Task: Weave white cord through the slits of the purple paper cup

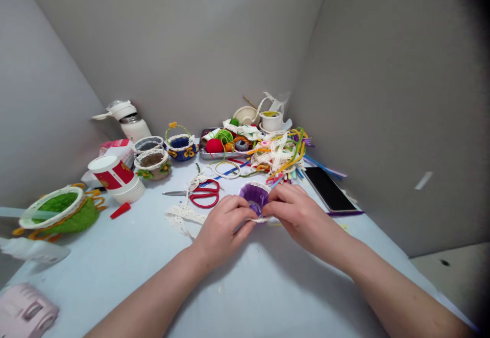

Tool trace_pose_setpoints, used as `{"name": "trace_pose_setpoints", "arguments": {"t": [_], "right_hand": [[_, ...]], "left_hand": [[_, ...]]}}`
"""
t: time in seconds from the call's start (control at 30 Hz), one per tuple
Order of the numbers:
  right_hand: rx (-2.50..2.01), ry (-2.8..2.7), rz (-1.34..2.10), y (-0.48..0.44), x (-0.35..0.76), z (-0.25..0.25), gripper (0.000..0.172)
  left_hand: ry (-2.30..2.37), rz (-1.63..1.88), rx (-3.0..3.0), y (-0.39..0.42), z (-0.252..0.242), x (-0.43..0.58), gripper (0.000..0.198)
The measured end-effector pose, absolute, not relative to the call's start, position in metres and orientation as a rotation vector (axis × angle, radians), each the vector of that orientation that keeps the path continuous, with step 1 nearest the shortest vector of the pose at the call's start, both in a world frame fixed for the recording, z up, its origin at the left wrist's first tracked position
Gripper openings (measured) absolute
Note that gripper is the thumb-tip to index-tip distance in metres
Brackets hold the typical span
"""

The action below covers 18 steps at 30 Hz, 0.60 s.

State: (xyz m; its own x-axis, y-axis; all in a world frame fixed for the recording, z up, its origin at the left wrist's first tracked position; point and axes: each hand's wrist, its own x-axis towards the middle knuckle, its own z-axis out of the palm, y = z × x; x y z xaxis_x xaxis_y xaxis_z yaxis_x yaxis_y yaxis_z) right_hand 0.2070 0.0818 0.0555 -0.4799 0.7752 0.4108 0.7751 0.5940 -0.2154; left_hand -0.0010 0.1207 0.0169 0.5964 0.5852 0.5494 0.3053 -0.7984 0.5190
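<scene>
A small purple basket (254, 193) with a white lace rim stands at the middle of the table, its opening tilted toward me. My left hand (228, 225) is closed on the near left of its rim, thumb and fingers pinched together. At the near right of the rim, my right hand (294, 214) has its fingers closed and reaching into the opening; their tips are partly hidden. Purple strands show inside the basket. A strip of white lace (186, 219) lies beside my left hand. Just beyond it are red-handled scissors (204, 193) with their blades pointing left.
Finished-looking baskets (153, 163) and paper cups (115, 174) stand at left, near a green basket (76, 215). A tray of yarn balls (215, 146) and a pile of lace and pipe cleaners (281, 154) are at the back. A phone (329, 189) lies at right.
</scene>
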Motion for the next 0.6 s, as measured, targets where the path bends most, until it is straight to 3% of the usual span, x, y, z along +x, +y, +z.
{"name": "trace_pose_setpoints", "arguments": {"t": [0.27,0.6], "right_hand": [[-1.093,-2.495,0.178,0.111,0.209,0.071,0.022],[-0.922,-2.449,0.638,0.135,0.211,0.063,0.022]], "left_hand": [[0.772,0.95,2.343,0.126,0.022,-0.002,0.012],[0.78,0.999,2.311,0.129,0.018,-0.001,0.01]]}}
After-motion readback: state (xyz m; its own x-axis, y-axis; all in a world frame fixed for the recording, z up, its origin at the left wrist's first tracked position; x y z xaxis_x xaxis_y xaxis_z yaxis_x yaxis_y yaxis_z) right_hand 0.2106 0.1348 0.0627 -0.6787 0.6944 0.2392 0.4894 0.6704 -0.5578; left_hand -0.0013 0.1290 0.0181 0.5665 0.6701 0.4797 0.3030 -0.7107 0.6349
